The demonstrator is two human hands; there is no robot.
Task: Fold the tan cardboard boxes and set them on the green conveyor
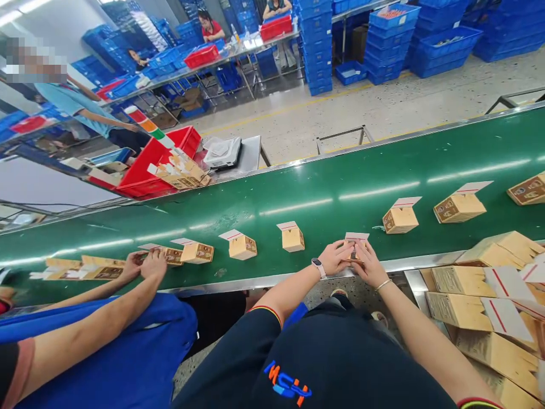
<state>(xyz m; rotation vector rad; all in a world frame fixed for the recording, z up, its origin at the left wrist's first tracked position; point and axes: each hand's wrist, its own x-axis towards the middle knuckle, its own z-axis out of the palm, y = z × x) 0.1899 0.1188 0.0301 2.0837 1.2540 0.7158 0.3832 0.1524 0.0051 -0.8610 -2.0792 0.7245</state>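
Note:
Near the front edge of the green conveyor belt, my left hand (334, 258) and my right hand (369, 264) are closed around a small cardboard box (356, 236) from either side. Its white flap with a red stripe sticks up beyond my fingers; most of the box body is hidden by them. Left of my hands stands a tan box (293, 238) with a raised flap, and another box (243, 246) is farther left. To the right on the belt is a similar open-flapped box (401, 217).
Stacked flap-open boxes (462, 282) fill the near right corner. At left, a co-worker's hands (147, 264) handle boxes on the belt (323, 182). Across it are a red bin (140, 170) and a signal light (147, 125). Blue crates (315, 45) stand behind.

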